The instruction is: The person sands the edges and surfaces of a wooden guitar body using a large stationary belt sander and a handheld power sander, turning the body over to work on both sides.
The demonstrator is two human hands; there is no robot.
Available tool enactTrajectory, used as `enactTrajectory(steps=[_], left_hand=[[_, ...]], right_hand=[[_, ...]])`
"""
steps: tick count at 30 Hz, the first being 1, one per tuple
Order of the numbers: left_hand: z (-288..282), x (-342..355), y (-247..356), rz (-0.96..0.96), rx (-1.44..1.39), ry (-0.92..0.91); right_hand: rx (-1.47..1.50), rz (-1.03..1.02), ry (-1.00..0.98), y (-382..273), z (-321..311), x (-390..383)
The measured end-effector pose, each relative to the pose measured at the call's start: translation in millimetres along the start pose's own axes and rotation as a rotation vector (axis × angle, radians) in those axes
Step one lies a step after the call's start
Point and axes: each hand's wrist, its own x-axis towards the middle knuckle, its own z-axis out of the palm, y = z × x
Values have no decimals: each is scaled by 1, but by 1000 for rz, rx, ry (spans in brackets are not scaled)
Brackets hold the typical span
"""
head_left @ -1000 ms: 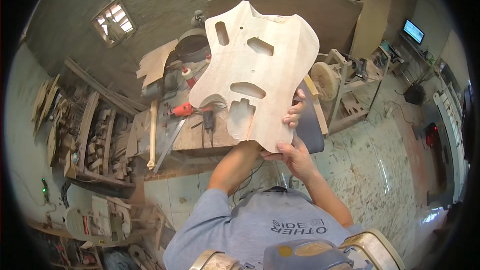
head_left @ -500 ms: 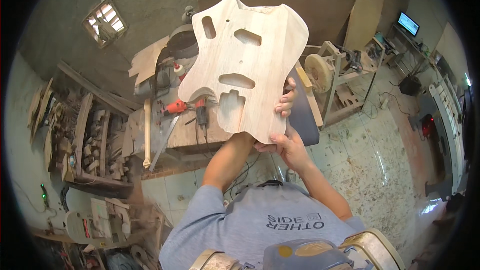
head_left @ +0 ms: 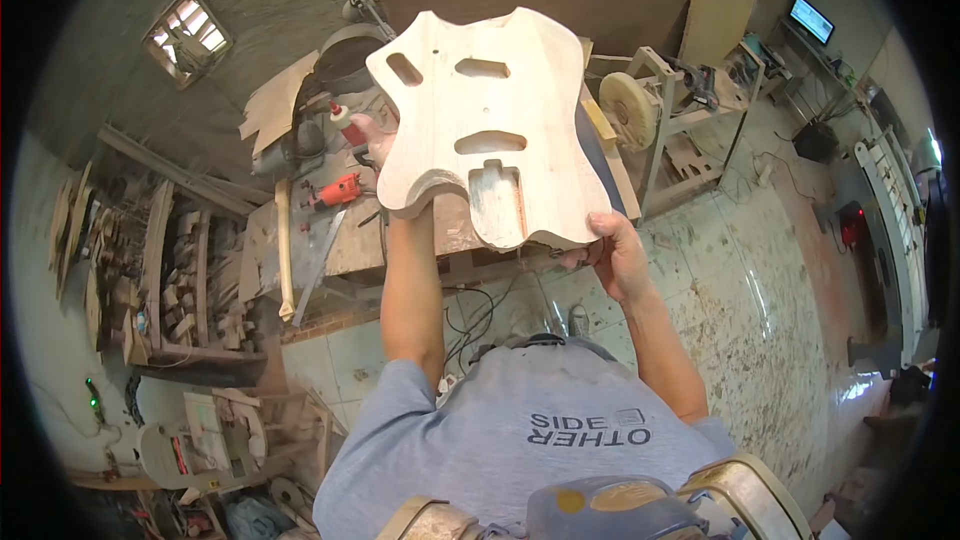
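A pale, unfinished electric guitar body (head_left: 545,90) is held up before me, its routed cavities and small holes facing me. My right hand (head_left: 618,252) pinches its lower right corner, thumb on top and fingers below. Under the body runs my left forearm, and my left hand (head_left: 374,138) shows past the left edge, against its side; part of this hand is hidden behind the wood. Just beyond that hand, on the bench, stands a white and red bottle (head_left: 345,120).
On the dusty workbench (head_left: 355,252) lie an orange power tool (head_left: 338,190), a metal ruler (head_left: 322,265) and a guitar neck (head_left: 284,250). A wooden frame machine with a round wheel (head_left: 628,110) stands at the right. Shelves of wood offcuts (head_left: 180,290) are at left.
My left hand has moved from the body's right edge to its left edge. The guitar body has turned slightly and dropped a little, while my right hand has shifted right with its lower corner.
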Motion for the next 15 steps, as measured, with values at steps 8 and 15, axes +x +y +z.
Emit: enactTrajectory(steps=[8, 15], left_hand=[[-2, -9, -11, 118, 231, 353], [-14, 2, 1, 85, 173, 362]], right_hand=[[-203, -68, 98, -32, -17, 12], [-337, -95, 110, -63, -2, 19]])
